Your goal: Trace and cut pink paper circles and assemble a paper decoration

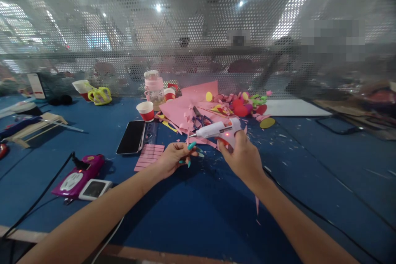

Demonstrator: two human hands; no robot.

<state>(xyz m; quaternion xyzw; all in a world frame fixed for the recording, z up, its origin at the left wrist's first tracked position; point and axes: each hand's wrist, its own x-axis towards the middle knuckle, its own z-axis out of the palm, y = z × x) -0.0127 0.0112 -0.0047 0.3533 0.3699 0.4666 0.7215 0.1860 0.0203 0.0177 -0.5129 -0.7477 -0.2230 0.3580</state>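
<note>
Two bare hands over a blue bench (210, 231), both occupied. Right hand (249, 161): fingers curled closed around the handle of a white glue gun (213, 129), thumb on the near side of the grip; a red light glows on the gun's body. Gun held roughly level, nozzle directed left, toward the other hand. Left hand (171, 159): fingers drawn together, thumb and index tips nearly meeting in a pinch on a slim pink strip (188, 135), which stands up from them just beside the nozzle. Contact between nozzle and strip cannot be told at this scale. Remaining left fingers partly extended beneath, long turquoise nails showing.

Surroundings: pink lined paper (149, 157) just left of the left wrist, near a dark-screened phone (131, 137). Beyond the gun, scissors (201, 119) lie among pink sheets (173, 111) and coloured scraps. One red-and-white cup (145, 111) stands upright near a lidded bottle (154, 90). Farther left, a purple power strip (78, 177) with a black plug inserted; a small white device (95, 189) sits against its near side. Black cable (309, 210) runs along the bench, right of the right forearm.
</note>
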